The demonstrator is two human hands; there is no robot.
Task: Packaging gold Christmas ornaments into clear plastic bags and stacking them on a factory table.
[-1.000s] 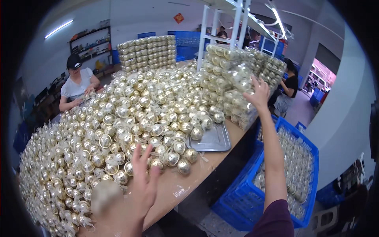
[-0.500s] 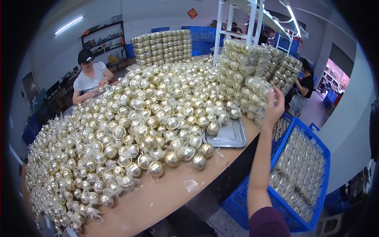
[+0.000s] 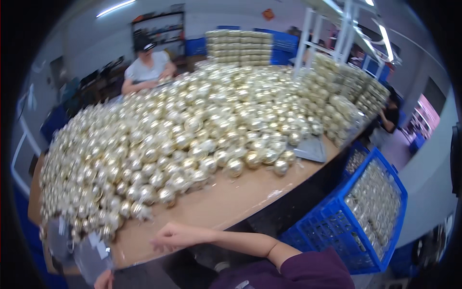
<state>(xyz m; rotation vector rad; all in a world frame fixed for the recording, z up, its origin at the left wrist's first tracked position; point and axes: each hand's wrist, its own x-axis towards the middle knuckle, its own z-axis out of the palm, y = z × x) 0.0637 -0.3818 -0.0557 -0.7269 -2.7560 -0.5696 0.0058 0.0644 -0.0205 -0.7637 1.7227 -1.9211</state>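
A large heap of shiny gold balls (image 3: 187,139) with pale ribbons or wrapping covers most of the table. Just off the table's near edge is my right hand (image 3: 180,236), blurred, with its fingers loosely apart and nothing visible in them. Only a part of my left hand (image 3: 104,279) shows at the bottom edge. It is beside a grey, flat plastic piece (image 3: 94,258) with small white labels; whether the fingers grip it cannot be made out. A second grey piece (image 3: 60,237) lies farther left, next to the heap.
Clear packs of gold balls (image 3: 339,113) are stacked at the right end, near a grey tray (image 3: 312,148). A blue crate (image 3: 332,231) full of balls stands right of the table. Across the heap sits a person in a white shirt (image 3: 147,70); another in black (image 3: 389,118) is far right.
My right hand has left the stacked packs at the right and come down to the near edge. My left hand has entered at lower left. The whole view has shifted left.
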